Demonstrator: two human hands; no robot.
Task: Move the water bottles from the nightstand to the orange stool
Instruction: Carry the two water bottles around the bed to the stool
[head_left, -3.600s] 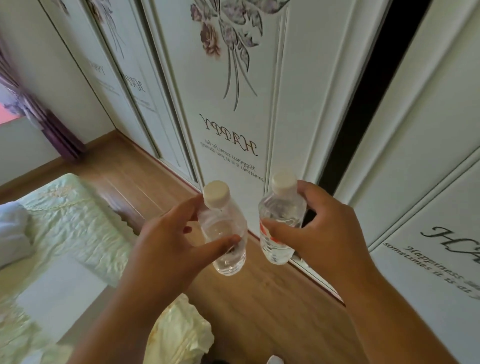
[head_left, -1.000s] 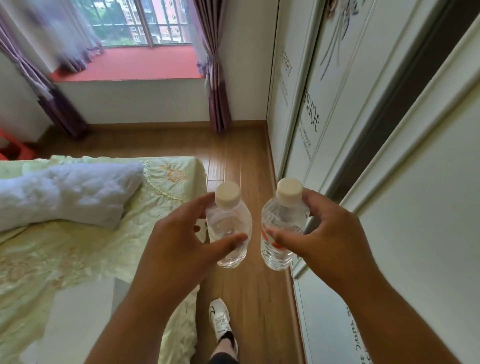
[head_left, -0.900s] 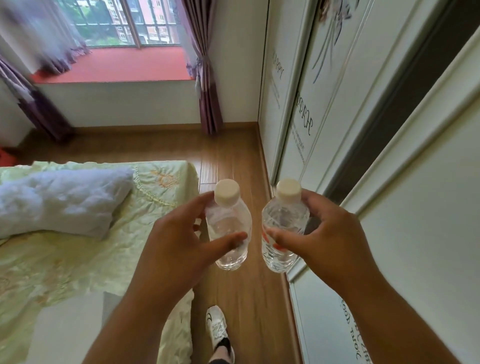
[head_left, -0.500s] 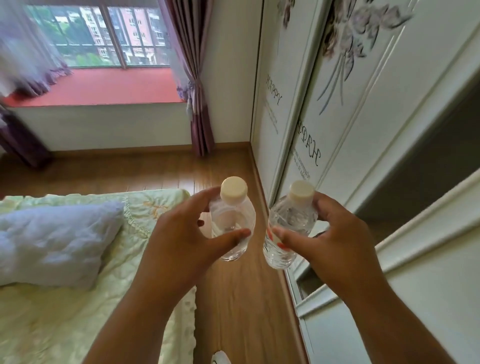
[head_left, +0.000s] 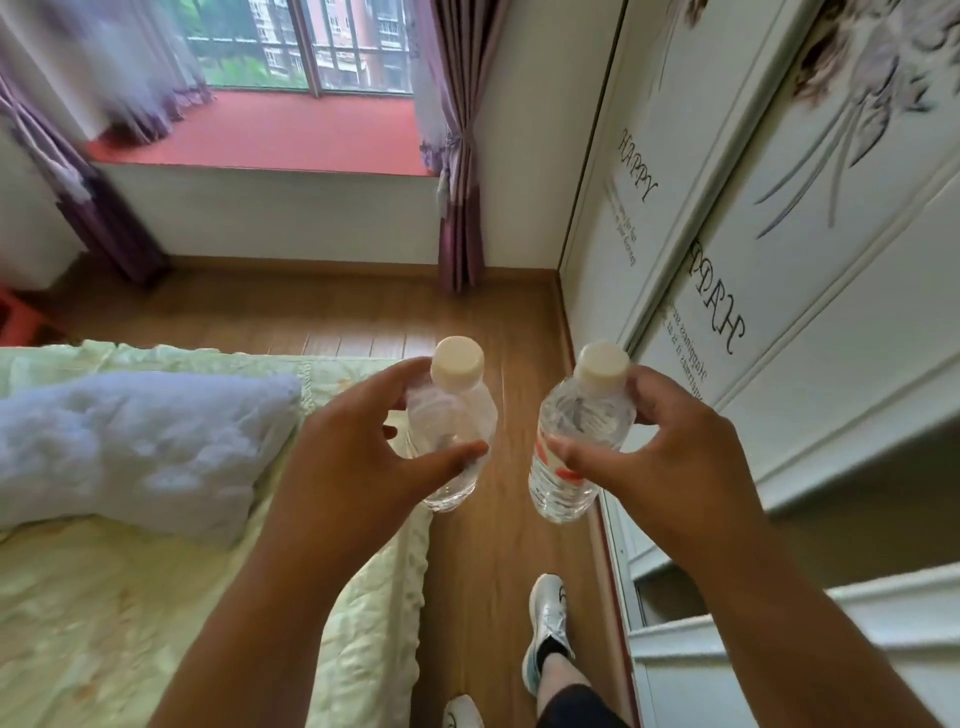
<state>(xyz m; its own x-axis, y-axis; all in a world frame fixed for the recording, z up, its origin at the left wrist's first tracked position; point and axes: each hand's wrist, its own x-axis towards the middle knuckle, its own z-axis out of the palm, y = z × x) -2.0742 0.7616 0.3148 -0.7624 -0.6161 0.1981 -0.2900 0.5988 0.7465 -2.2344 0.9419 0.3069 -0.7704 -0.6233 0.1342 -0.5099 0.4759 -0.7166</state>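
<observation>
2 bottles in the air, carried upright for the walk: left hand (head_left: 358, 462) with fingers curled round the left bottle (head_left: 451, 431), right hand (head_left: 660, 457) pinching the right bottle (head_left: 576, 441), above the floor (head_left: 483, 571) between bed (head_left: 156, 597) and wardrobe (head_left: 779, 260). An orange edge (head_left: 15, 317), likely the stool, far left.

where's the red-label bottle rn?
Head view, right of centre: the red-label bottle is in the right hand, over the wood floor beside the wardrobe.
</observation>
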